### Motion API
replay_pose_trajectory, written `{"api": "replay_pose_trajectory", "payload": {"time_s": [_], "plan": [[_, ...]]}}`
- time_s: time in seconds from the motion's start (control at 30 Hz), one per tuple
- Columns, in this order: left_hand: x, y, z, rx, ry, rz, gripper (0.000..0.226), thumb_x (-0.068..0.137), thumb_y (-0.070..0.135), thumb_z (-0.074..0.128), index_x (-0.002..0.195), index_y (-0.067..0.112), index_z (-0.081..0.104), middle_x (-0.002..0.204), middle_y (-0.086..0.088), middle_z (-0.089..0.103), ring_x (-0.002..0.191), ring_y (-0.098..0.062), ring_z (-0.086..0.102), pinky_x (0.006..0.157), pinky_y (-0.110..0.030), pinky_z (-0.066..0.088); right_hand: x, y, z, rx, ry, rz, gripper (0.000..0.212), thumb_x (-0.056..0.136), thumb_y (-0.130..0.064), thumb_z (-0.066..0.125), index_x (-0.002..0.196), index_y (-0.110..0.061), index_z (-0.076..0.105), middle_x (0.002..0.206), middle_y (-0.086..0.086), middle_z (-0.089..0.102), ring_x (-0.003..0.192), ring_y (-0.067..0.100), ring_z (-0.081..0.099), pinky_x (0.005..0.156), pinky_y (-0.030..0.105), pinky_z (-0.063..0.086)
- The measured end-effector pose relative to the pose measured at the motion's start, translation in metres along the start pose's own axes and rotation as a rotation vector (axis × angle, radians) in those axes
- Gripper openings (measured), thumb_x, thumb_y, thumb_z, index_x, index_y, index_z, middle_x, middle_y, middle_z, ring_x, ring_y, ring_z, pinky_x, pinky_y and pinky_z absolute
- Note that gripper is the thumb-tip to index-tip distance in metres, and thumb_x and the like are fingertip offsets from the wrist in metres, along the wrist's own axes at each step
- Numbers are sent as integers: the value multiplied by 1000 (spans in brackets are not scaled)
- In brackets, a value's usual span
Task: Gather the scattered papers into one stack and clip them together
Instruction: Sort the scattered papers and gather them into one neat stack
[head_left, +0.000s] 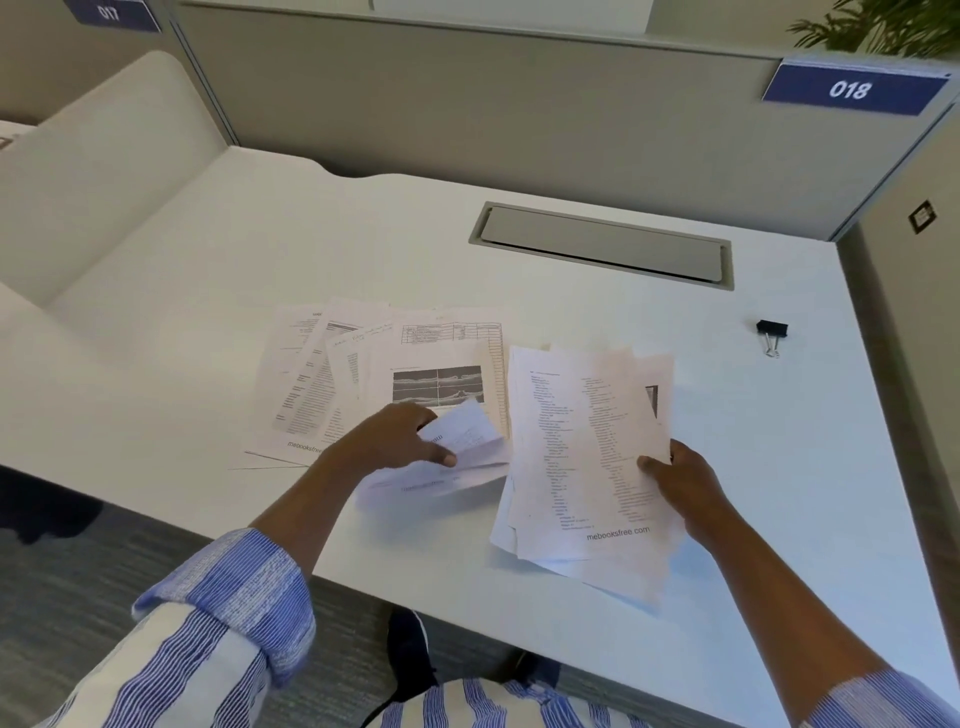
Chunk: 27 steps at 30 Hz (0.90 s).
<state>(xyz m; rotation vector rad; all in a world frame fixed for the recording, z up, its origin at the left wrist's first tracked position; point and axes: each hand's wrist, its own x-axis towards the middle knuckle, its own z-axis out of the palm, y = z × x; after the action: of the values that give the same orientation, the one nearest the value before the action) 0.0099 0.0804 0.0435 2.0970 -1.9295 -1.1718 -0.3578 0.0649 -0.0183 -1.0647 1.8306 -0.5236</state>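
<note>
Striped sleeve (228, 587) lowest — left hand (400, 436) pinches a curling sheet (462, 441) atop the fanned papers (322, 384) on the bench (363, 249); right hand (685, 483) grips a gathered sheaf (582, 441) beside them. Black binder clip (771, 332) lies well apart, far right.

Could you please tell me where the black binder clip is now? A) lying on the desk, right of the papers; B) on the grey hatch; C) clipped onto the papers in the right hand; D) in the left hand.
A: the binder clip lies alone on the desk, right of the stack that the right hand holds, while the left hand pinches a loose sheet.
</note>
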Motion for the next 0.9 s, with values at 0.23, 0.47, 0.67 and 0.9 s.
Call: {"api": "replay_pose_trajectory", "payload": {"time_s": [0.23,0.47,0.67,0.9], "plan": [[6,19,-6,-59,434,8,33,92,24,59,123,16,67,121,-6,69,105,-28,63,84,-32,47,-2,-3,6,95,-39,-4,25,96,-15,60,121,-19,63,114,5,71,103,28,67,87,38,52],[5,71,67,131,359,283,34,101,22,47,130,21,63,127,-3,66,116,-26,60,95,-35,46,-6,-5,15,260,-140,45,29,97,-13,56,123,-22,64,115,5,74,103,30,70,97,52,54],[-5,85,136,308,85,413,35,98,32,48,131,26,60,131,-1,57,119,-27,53,94,-44,50,-14,-8,23,427,-205,21,25,98,-37,62,120,-24,67,115,-2,75,104,21,72,95,41,54],[8,71,103,-44,300,197,110,65,87,55,150,21,35,152,-2,38,139,-21,37,114,-44,34,-13,-10,15,328,-173,-110,30,94,-8,63,120,-22,65,115,7,75,99,27,72,83,39,57]]}}
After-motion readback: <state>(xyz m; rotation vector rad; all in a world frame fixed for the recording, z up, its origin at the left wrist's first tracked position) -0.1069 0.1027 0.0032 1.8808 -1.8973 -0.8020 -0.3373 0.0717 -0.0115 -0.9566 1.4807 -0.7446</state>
